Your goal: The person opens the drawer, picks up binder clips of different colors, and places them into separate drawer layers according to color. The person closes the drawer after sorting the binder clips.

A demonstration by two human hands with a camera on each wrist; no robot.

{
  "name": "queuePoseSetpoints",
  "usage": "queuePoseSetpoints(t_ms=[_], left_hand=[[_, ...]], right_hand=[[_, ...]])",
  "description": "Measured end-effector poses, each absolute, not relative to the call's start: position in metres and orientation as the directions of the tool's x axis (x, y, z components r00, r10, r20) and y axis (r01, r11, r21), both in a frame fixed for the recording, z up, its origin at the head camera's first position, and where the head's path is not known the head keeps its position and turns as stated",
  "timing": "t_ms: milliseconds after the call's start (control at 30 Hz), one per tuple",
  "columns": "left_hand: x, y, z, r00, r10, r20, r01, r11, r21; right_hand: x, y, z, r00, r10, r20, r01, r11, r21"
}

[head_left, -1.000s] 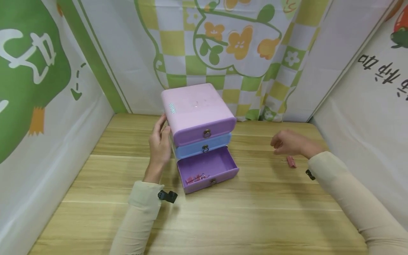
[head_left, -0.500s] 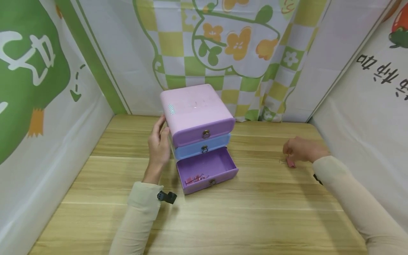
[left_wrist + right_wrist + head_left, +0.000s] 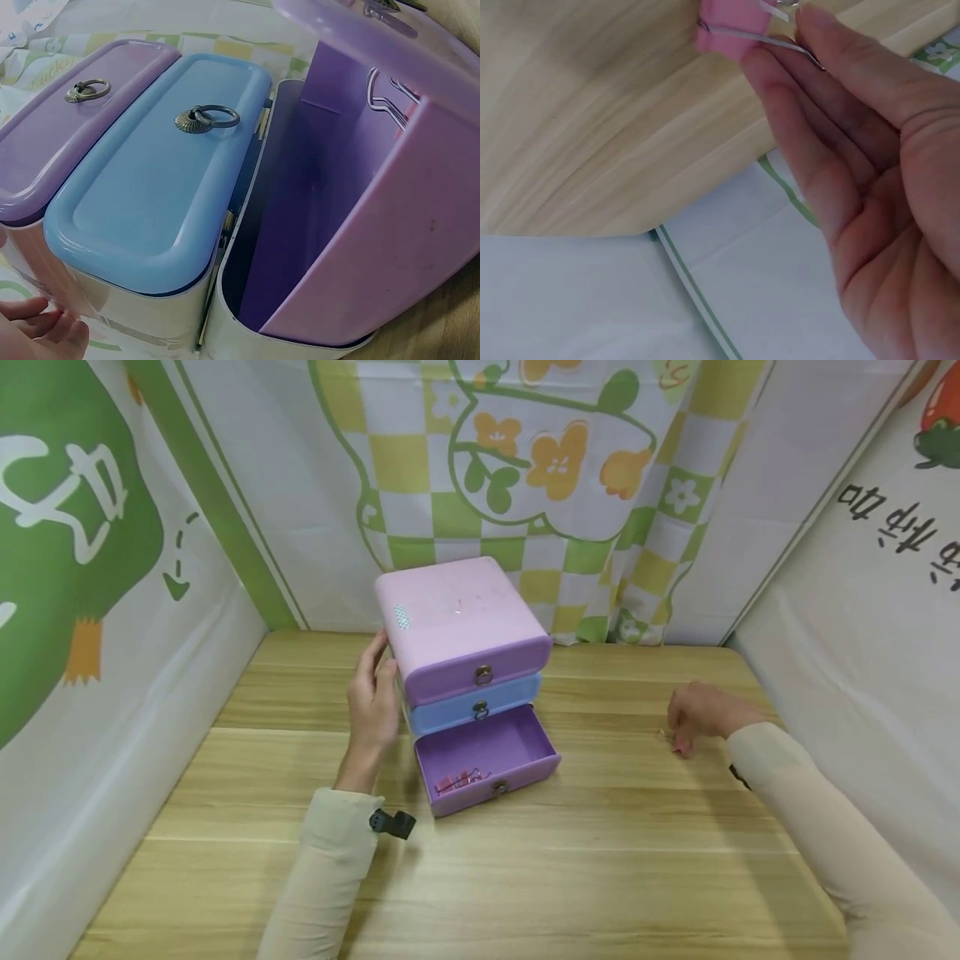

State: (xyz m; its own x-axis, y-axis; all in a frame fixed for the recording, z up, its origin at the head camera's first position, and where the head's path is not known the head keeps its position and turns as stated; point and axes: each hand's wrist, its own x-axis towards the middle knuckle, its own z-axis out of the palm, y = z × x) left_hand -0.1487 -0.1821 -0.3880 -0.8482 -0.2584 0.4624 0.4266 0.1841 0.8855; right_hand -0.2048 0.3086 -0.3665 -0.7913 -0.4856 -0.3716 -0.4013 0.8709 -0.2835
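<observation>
A small chest of three drawers (image 3: 461, 610) stands on the table with its bottom purple drawer (image 3: 491, 747) pulled out. Pink binder clips (image 3: 459, 780) lie in the front left of that drawer. My left hand (image 3: 372, 706) rests against the chest's left side; in the left wrist view its fingertips (image 3: 54, 326) touch the wall beside the upper drawers. Over at the right, my right hand (image 3: 708, 712) pinches a pink binder clip (image 3: 681, 747) at the table top. The right wrist view shows thumb and fingers about the metal handles of this clip (image 3: 731, 22).
Above the open drawer, the blue middle drawer (image 3: 477, 703) and purple top drawer (image 3: 480, 670) are pushed in. Printed cloth (image 3: 555, 552) hangs behind the table (image 3: 600, 860), and white printed panels flank it on both sides.
My right hand has moved right and down to the loose binder clip and now pinches it. The left hand stays against the chest.
</observation>
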Motion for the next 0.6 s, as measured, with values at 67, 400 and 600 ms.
queuePoseSetpoints(t_ms=[67,400,600], left_hand=[[-0.149,-0.182,-0.388,-0.85,-0.258,0.46,0.423,0.186,0.887],[-0.149,-0.183,-0.389,-0.849,-0.264,0.458,0.421,0.188,0.887],[-0.149,-0.182,-0.387,-0.845,-0.263,0.465,0.428,0.187,0.884]], right_hand=[[-0.207,0.308,-0.365,-0.794,-0.473,-0.381,-0.397,0.879,-0.264],[-0.221,0.308,-0.357,-0.695,-0.428,-0.578,-0.106,0.856,-0.506],[-0.219,0.303,-0.364,-0.659,-0.425,-0.621,0.13,0.749,-0.65]])
